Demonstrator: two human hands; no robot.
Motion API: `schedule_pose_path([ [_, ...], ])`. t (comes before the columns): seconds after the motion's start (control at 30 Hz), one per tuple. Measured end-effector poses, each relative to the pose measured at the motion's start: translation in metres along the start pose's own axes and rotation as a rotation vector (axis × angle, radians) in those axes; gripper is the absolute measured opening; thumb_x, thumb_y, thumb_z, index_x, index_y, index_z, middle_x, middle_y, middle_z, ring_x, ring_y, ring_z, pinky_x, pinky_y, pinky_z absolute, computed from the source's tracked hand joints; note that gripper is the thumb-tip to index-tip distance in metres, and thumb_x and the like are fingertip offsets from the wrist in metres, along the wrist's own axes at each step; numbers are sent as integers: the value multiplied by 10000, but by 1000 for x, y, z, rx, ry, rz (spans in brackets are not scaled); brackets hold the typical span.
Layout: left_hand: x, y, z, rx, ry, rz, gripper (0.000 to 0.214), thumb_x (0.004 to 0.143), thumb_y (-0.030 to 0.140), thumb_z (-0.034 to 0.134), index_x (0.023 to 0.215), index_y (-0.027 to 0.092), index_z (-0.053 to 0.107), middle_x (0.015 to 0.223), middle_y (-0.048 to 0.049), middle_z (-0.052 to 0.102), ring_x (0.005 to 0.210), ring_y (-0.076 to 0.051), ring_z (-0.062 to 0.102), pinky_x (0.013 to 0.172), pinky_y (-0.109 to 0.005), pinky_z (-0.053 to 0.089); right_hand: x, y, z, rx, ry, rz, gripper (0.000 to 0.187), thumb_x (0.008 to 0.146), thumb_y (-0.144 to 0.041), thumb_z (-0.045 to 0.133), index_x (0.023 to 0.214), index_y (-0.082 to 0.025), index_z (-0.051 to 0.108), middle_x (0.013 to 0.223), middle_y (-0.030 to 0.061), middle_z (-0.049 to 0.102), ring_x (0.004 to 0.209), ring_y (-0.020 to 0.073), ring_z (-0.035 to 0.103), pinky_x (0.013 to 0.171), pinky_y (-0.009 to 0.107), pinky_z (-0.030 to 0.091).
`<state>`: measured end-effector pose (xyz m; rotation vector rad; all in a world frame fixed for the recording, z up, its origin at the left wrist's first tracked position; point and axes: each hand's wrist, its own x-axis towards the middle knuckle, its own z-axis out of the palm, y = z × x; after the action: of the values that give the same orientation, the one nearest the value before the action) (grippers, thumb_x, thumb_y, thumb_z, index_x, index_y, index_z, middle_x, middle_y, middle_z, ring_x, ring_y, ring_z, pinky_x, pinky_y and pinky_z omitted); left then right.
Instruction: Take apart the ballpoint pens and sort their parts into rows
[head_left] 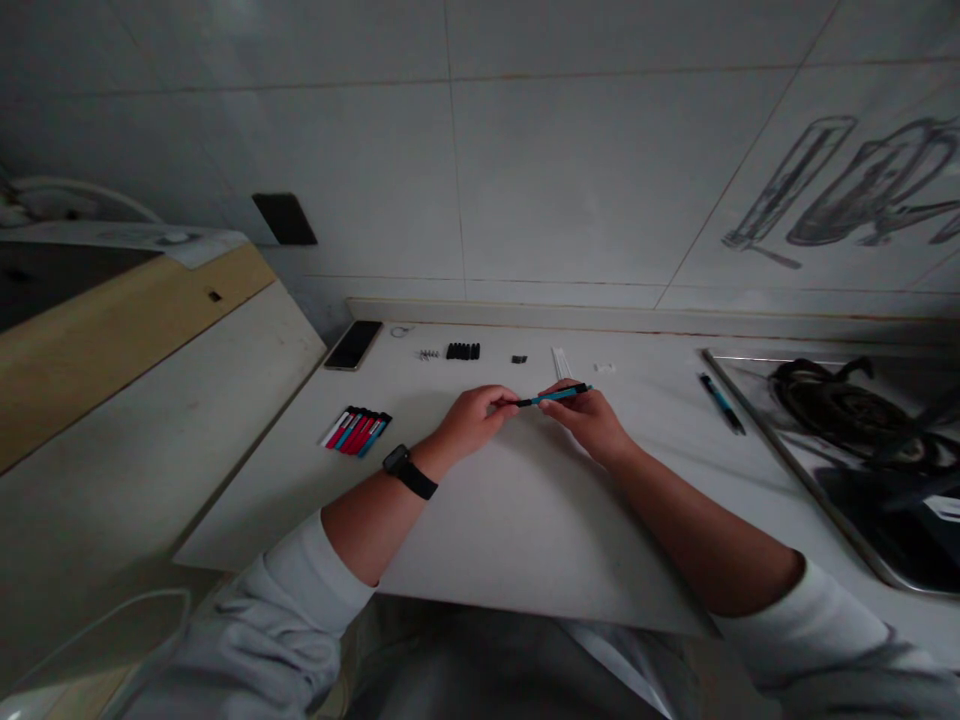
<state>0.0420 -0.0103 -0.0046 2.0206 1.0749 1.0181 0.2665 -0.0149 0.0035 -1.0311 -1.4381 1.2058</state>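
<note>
A blue and black pen (556,396) lies crosswise between my two hands above the white counter (495,540). My left hand (480,412) pinches its black end, and my right hand (583,416) grips the blue barrel. Behind my hands are white thin sticks (560,362), a few small black pieces (519,359), a row of black grips (463,352) and several small springs (429,355). Left of my left hand, several pen barrels (355,431) in white, blue and red lie side by side. Another blue and black pen (722,403) rests at the right.
A phone (354,345) lies at the back left near a small ring-shaped item (401,331). Small white pieces (604,368) sit at the back right. A gas stove (862,420) borders the right side. A white cabinet-like box (172,400) stands at the left, and a tiled wall (555,190) rises behind.
</note>
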Motion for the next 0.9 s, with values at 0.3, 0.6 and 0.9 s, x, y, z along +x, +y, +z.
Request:
schedule_pose_path([
  [0.3,0,3,-2,-40,43,-6,270,1025,394,529,1139,193,668,1031,-68,723,961,-180,671,884,-312,528,-1,-1,3,125,34,60,380,694,-480,882,896,-201,722,808,43,718,766,179,638,740,332,495],
  [0.6,0,2,-4,-9,54,-1,278,1012,447,529,961,191,625,928,-39,691,861,-163,629,820,-281,495,1,2,2,193,50,92,411,667,-480,901,926,-201,746,810,42,733,759,171,648,730,326,509],
  [0.9,0,0,-4,22,-25,-30,286,1027,380,498,866,190,640,872,-26,708,850,-165,651,814,-289,501,1,1,2,181,41,74,399,663,-468,906,907,-200,738,808,39,733,752,171,642,714,322,495],
])
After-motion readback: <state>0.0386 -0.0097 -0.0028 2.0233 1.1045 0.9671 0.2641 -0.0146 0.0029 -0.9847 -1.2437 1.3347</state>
